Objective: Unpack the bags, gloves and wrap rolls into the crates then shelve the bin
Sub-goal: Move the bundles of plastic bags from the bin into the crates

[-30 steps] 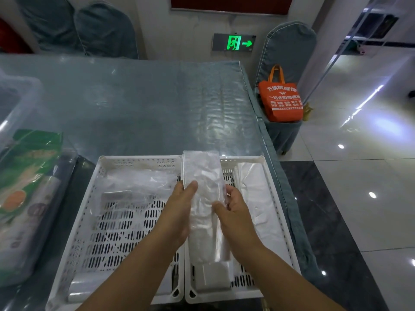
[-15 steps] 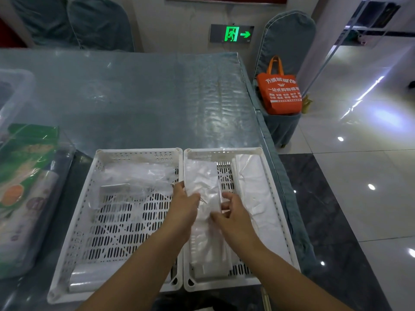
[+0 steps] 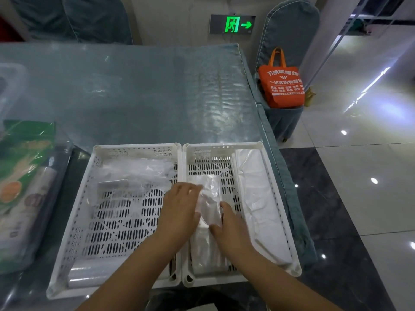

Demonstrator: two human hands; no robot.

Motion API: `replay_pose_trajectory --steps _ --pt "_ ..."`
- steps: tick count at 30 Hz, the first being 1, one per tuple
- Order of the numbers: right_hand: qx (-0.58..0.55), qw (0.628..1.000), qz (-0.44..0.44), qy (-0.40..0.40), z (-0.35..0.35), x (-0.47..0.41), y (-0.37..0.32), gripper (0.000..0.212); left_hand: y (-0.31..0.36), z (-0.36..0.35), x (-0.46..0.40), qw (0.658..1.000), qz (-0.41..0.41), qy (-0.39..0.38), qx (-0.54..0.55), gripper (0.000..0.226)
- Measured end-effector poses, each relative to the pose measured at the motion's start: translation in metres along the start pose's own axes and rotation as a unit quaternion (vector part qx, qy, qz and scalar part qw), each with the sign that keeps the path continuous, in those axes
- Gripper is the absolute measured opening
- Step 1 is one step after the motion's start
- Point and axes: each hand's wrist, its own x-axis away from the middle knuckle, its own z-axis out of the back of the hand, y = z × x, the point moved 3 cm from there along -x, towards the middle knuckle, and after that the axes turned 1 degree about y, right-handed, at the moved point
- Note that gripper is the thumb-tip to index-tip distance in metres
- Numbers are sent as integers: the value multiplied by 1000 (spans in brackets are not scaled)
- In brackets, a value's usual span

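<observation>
Item one: your left hand (image 3: 179, 207) lay palm down over the divide between the two crates, its fingers (image 3: 190, 187) straight and close together, pressing on the left edge of the clear bag pack (image 3: 210, 221).

Item two: your right hand (image 3: 231, 230) rested on the same pack from the right side, fingers loosely extended, the thumb (image 3: 213, 228) spread across the plastic; whether it pinched a fold of the pack or merely pressed on it could not be told.

Item three: the clear bag pack lay lengthwise in the left half of the right crate (image 3: 278, 198), flat on the slotted floor, its near end close to the front wall.

Item four: a white folded pack (image 3: 256, 198) lay along the right wall of that crate, just beside the clear one.

Item five: the left crate (image 3: 74, 221) touched the right crate side by side on the tabletop (image 3: 134, 90). It held crumpled clear plastic (image 3: 134, 176) toward the far end and a clear roll (image 3: 94, 274) against the near wall.

Item six: a clear bin (image 3: 56, 176) stood to your left, apart from the crates, with a green printed packet (image 3: 24, 149) and a labelled roll (image 3: 27, 203) inside.

Item seven: an orange tote bag (image 3: 283, 86) sat on a covered chair (image 3: 289, 28) beyond the tabletop's right edge, under a green exit sign (image 3: 233, 24).
</observation>
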Motion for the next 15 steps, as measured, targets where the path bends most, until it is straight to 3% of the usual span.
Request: replay_pose_trajectory --steps 4,10,15 --pt "119 992 43 30 9 2 -2 50 2 -16 4 982 -94 -132 -94 76" --pt "132 988 13 -80 -7 9 -1 71 -2 -19 -1 979 -94 -143 -111 78" --pt "112 990 47 -71 3 8 -3 65 -3 -21 0 978 -94 -141 -120 78"
